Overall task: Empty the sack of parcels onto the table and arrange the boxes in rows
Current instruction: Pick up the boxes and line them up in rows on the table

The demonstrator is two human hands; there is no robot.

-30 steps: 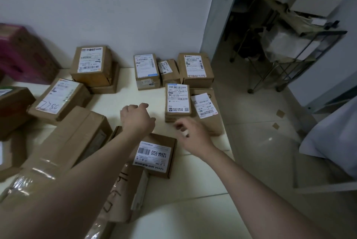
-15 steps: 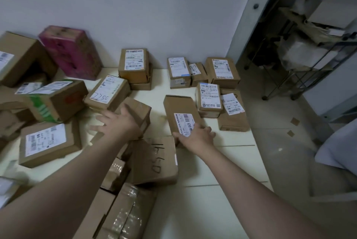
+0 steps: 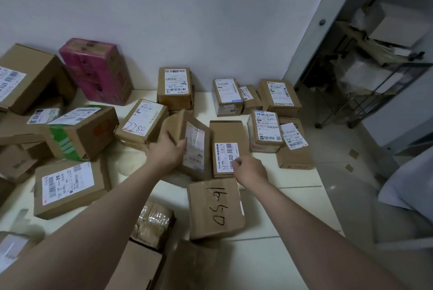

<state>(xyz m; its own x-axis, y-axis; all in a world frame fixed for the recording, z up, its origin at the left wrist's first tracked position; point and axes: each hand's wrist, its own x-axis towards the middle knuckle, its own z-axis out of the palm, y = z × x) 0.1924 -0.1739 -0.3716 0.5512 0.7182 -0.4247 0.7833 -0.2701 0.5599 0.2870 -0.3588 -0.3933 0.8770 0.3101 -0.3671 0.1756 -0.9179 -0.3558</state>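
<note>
My left hand [image 3: 167, 153] grips a tilted box [image 3: 194, 149]. The thumb lies on its labelled face and the other fingers curl behind it. The box stands on edge, leaning, near the middle of the table [image 3: 281, 207]. My right hand [image 3: 249, 169] is at the near end of a flat box [image 3: 226, 132] just to the right, with bent fingertips [image 3: 236, 162] on its white label. The thumb is hidden, so I cannot tell whether I grasp or only press. More small boxes [image 3: 226, 97] sit in rows by the wall at the far right corner. A handwritten box [image 3: 216, 207] lies just below my right wrist.
</note>
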